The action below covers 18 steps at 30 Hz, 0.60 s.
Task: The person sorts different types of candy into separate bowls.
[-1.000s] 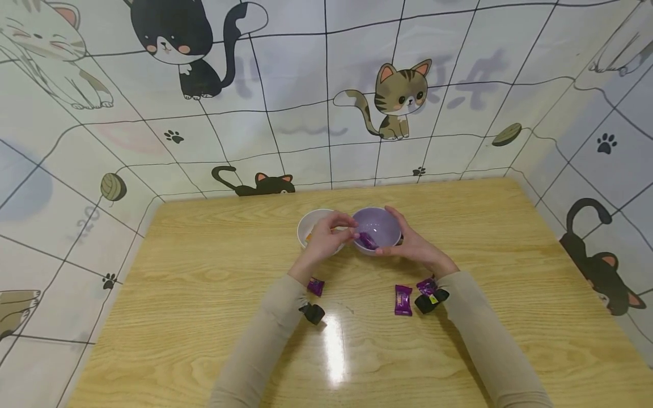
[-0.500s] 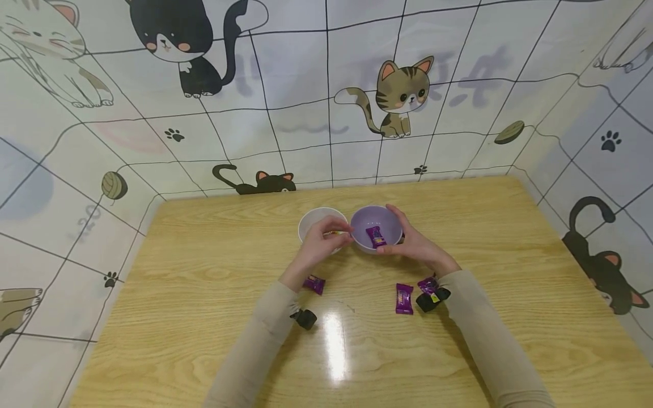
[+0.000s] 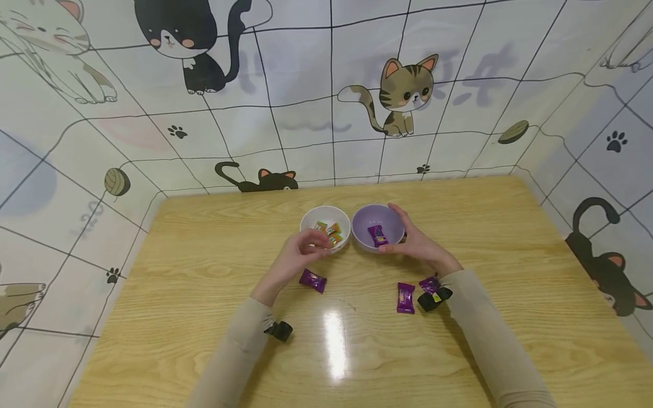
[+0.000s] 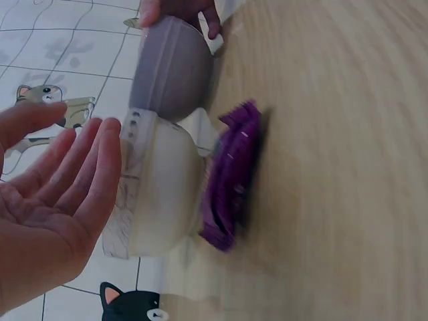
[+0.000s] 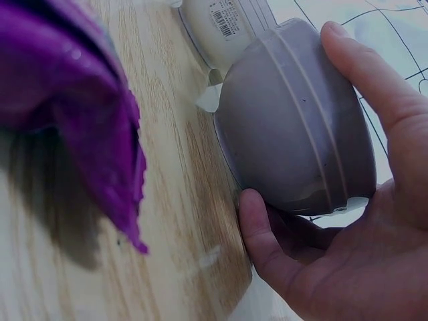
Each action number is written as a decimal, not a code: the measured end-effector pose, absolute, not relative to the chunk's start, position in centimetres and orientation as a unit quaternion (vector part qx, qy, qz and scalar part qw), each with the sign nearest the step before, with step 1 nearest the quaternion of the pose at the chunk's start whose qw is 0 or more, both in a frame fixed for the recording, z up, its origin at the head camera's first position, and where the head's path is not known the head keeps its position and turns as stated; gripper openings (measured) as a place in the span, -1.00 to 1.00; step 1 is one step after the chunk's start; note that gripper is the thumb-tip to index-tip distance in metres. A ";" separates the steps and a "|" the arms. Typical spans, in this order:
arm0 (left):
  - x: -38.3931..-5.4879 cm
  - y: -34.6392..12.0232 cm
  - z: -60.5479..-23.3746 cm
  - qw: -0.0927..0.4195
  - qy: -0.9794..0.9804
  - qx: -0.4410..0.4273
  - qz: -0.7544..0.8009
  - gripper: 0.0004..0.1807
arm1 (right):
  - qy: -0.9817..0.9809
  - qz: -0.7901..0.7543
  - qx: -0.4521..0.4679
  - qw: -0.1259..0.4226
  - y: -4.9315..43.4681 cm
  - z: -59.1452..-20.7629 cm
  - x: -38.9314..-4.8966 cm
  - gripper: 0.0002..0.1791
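My right hand [image 3: 420, 247] grips the right side of a small purple bowl [image 3: 363, 218], its thumb and fingers spread round the wall. One purple-wrapped candy [image 3: 378, 235] lies in that bowl. Close by on the left stands a white bowl [image 3: 326, 212] with several orange-and-green wrapped candies [image 3: 334, 229] in it. Over its near left edge hovers my left hand [image 3: 292, 256], fingers loosely bent and holding nothing. The left wrist view shows that palm [image 4: 50, 207] bare beside the white bowl [image 4: 170, 187]. A purple-wrapped candy [image 3: 313, 280] lies on the table just below the left hand.
Two more purple-wrapped candies lie near the right wrist, one flat [image 3: 405, 298] and one [image 3: 429, 284] partly hidden by the black wrist strap [image 3: 433, 298]. Behind the wooden table [image 3: 204, 255] rises a cat-patterned backdrop [image 3: 306, 130].
My left hand has drawn back left from the purple bowl, uncovering the candies in the white bowl. The candy in the purple bowl has shifted slightly. My right hand keeps its grip.
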<state>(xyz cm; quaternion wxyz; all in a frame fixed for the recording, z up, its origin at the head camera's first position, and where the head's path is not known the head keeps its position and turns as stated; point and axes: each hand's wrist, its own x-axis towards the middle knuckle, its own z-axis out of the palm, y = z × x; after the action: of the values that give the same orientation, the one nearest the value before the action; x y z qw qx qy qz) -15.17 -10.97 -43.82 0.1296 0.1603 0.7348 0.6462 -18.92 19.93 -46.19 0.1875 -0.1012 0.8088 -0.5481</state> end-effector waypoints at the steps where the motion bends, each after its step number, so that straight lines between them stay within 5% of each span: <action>1: -15.0 -11.3 -44.0 0.139 0.732 0.169 0.645 -0.72 | 0.809 -0.548 -0.102 0.188 19.9 -46.3 -19.0 0.24; 7: -14.0 -13.1 -45.2 0.187 0.722 0.199 0.636 -0.65 | 0.812 -0.542 -0.102 0.188 19.9 -46.6 -19.1 0.24; 18: -13.2 -15.4 -46.8 0.195 0.751 0.196 0.600 -0.57 | 0.817 -0.536 -0.107 0.183 19.9 -46.4 -19.0 0.25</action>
<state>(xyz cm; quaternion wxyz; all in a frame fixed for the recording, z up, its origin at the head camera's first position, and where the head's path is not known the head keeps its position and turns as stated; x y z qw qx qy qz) -13.21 -15.37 -46.75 0.1954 0.1961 0.7505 0.6001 -18.98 19.85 -46.41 0.1826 -0.1067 0.8175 -0.5357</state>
